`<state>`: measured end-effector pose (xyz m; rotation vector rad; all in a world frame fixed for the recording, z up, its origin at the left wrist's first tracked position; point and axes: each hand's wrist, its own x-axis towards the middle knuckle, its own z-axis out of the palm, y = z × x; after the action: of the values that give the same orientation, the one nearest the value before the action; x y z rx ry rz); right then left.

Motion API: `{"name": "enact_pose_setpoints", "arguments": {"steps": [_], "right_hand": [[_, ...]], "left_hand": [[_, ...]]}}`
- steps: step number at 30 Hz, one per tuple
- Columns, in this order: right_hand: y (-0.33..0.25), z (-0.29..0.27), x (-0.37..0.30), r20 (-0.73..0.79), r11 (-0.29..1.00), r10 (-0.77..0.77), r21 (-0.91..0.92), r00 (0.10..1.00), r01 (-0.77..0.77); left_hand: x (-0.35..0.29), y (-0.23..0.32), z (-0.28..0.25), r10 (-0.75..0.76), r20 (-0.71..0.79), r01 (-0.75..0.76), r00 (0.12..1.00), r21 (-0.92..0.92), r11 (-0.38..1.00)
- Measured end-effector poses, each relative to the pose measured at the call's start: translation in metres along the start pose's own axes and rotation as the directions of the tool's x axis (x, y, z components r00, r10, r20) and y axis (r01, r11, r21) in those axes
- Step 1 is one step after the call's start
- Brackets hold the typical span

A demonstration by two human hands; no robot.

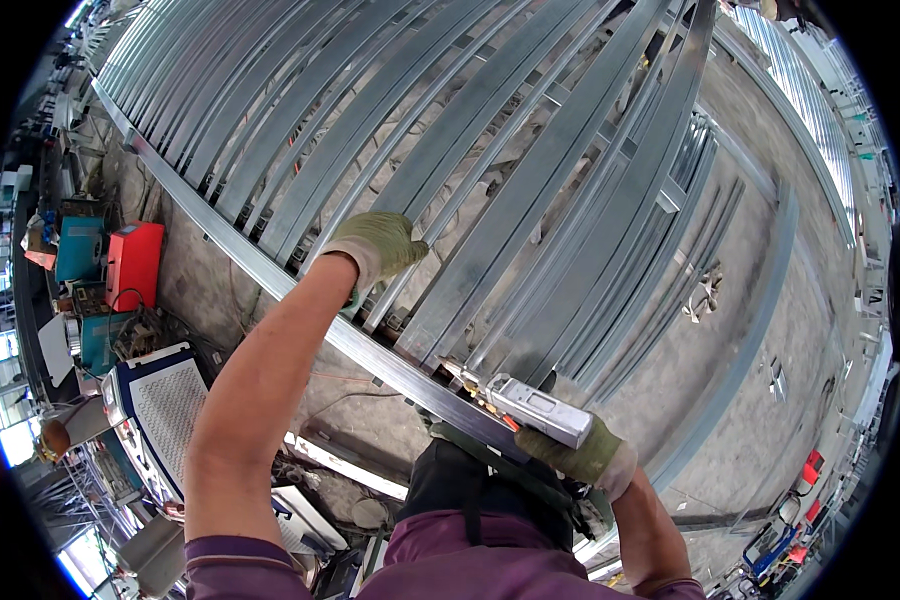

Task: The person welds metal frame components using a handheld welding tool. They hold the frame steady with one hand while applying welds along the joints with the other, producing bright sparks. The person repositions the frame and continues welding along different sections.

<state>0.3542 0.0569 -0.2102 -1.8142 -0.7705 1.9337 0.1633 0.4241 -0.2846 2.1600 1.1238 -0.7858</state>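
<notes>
Purple sleeve point(238, 565): my green-gloved left hand point(375, 245) on grey steel slats point(535, 185), perhaps bracing; grip unclear.
Frame edge point(372, 353): right hand point(575, 452) holding silver boxy tool point(538, 406).

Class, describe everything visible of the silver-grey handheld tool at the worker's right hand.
The tool is boxy and elongated, with a silver-grey casing that looks metallic and a recessed panel on its upper face. Small yellowish and orange-red parts show beside it. It slants down toward the picture's lower right, near the long front rail. The gloved right hand holds it; its underside is hidden, and contact with the rail is unclear.
</notes>
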Motion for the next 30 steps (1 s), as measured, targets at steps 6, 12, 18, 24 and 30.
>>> {"name": "enact_pose_setpoints", "arguments": {"steps": [6, 12, 18, 24, 30], "right_hand": [[-0.023, 0.002, 0.005, 0.022, 0.994, 0.106, 0.021, 0.994, -0.106], [-0.034, -0.001, 0.008, 0.025, 0.995, 0.095, -0.035, 0.995, -0.094], [-0.038, 0.001, 0.015, 0.060, 0.994, 0.101, 0.030, 0.993, -0.103], [-0.046, 0.003, 0.013, 0.074, 0.993, 0.112, 0.024, 0.991, -0.114], [-0.016, 0.005, 0.004, 0.049, 0.992, 0.085, 0.088, 0.995, -0.089]], "left_hand": [[0.008, 0.015, 0.007, -0.002, 0.002, 0.002, 1.000, 0.140, 0.990], [0.018, 0.022, 0.023, 0.011, -0.036, -0.003, 0.999, 0.236, 0.972], [0.025, 0.023, 0.028, -0.002, -0.047, 0.012, 0.999, 0.213, 0.977], [0.001, 0.052, 0.016, -0.051, 0.000, 0.050, 0.999, 0.176, 0.983], [-0.037, 0.061, 0.076, -0.097, -0.350, 0.152, 0.932, 0.135, 0.979]]}}
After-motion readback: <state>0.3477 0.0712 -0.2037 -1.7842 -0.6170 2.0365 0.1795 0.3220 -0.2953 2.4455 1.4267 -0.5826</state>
